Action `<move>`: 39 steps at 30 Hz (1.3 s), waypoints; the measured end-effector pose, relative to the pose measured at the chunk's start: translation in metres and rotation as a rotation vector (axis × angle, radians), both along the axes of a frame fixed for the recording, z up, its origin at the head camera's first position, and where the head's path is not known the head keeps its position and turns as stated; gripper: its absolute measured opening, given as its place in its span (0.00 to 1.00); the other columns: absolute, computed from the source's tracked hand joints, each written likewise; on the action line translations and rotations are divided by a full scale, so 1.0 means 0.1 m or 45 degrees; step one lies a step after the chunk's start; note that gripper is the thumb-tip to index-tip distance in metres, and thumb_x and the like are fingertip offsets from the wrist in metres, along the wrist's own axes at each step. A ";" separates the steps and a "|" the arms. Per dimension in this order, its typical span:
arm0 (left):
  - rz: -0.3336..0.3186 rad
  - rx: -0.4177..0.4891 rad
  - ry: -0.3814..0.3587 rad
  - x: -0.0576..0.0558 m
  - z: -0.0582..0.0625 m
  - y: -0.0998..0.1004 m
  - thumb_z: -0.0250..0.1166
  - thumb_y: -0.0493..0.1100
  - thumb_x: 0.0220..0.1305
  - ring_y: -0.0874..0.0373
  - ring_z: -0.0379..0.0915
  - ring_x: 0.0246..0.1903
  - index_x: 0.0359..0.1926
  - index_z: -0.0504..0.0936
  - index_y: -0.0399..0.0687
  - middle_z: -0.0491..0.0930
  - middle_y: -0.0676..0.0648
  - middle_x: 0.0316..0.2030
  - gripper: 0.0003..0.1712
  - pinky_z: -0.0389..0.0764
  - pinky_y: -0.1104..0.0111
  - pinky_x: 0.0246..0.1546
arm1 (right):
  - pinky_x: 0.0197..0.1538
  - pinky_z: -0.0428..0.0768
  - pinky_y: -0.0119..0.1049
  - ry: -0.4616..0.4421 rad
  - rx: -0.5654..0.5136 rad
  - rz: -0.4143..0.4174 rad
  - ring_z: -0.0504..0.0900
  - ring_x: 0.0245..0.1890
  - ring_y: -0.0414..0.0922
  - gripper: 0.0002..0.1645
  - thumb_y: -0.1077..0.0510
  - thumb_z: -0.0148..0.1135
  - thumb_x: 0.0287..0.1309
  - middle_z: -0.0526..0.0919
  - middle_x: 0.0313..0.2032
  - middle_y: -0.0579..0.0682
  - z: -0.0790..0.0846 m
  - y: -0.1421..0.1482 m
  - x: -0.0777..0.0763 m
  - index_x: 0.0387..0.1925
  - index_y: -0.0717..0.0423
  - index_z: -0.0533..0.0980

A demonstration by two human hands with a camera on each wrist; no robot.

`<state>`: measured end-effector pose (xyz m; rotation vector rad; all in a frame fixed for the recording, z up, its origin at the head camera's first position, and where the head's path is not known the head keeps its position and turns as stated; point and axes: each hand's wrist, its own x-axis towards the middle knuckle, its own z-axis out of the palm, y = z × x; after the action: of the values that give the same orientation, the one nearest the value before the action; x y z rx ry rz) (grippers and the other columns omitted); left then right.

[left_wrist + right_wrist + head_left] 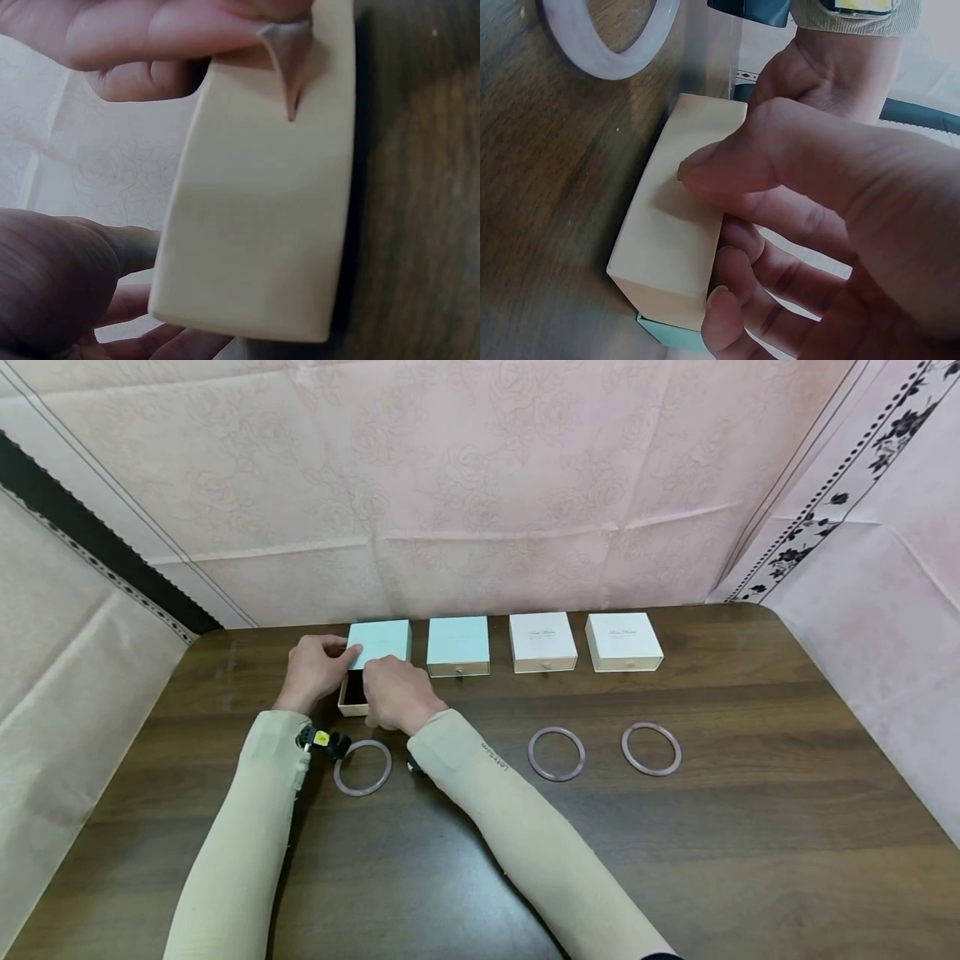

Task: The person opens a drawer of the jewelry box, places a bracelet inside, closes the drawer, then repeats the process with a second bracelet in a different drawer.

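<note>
A light-blue drawer box (381,639) sits at the left end of a row, its cream drawer (352,710) pulled partway out toward me, dark inside. My left hand (315,672) grips the box's left side, thumb on top. With thumb and forefinger, my right hand (401,693) pinches the small ribbon tab (289,67) on the drawer's front. The right wrist view has that thumb against the drawer front (676,214), other fingers curled above the drawer. Just in front of the box lies a pale lilac bangle (360,792), near my left wrist.
Another light-blue box (458,642) and two white boxes (543,639), (624,639) continue the row along the table's back edge. Two more lilac bangles (556,777), (655,772) lie to the right on the wooden table (750,827). Patterned cloth (487,485) hangs behind.
</note>
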<state>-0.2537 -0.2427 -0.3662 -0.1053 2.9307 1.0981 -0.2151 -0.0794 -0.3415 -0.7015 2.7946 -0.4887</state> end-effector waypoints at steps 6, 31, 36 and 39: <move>-0.001 -0.008 -0.005 0.00 0.00 -0.01 0.57 0.54 0.76 0.39 0.77 0.52 0.64 0.78 0.35 0.81 0.32 0.55 0.29 0.80 0.51 0.50 | 0.27 0.80 0.36 -0.003 0.009 0.008 0.78 0.23 0.41 0.16 0.53 0.73 0.60 0.80 0.23 0.44 0.00 0.00 0.00 0.20 0.49 0.76; -0.009 -0.003 0.012 -0.02 -0.01 -0.01 0.57 0.55 0.76 0.40 0.78 0.51 0.64 0.78 0.36 0.81 0.32 0.55 0.30 0.80 0.54 0.47 | 0.28 0.80 0.36 -0.016 0.018 0.026 0.79 0.23 0.40 0.15 0.53 0.73 0.60 0.80 0.24 0.45 0.01 -0.01 0.01 0.22 0.49 0.77; -0.009 0.005 0.013 -0.01 -0.01 -0.01 0.57 0.55 0.76 0.40 0.78 0.51 0.64 0.78 0.35 0.80 0.32 0.56 0.30 0.81 0.52 0.49 | 0.27 0.79 0.35 -0.022 0.014 0.032 0.78 0.22 0.40 0.15 0.53 0.73 0.60 0.80 0.24 0.45 0.02 0.00 0.02 0.22 0.49 0.78; -0.011 0.005 0.011 -0.01 -0.02 -0.01 0.57 0.55 0.76 0.40 0.78 0.51 0.64 0.78 0.35 0.80 0.32 0.56 0.30 0.80 0.51 0.49 | 0.27 0.79 0.35 -0.022 0.010 0.034 0.77 0.22 0.40 0.15 0.53 0.73 0.60 0.79 0.23 0.45 0.01 0.00 0.03 0.21 0.49 0.77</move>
<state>-0.2545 -0.2441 -0.3679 -0.0882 2.9338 1.1065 -0.2123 -0.0792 -0.3401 -0.7285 2.7655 -0.4758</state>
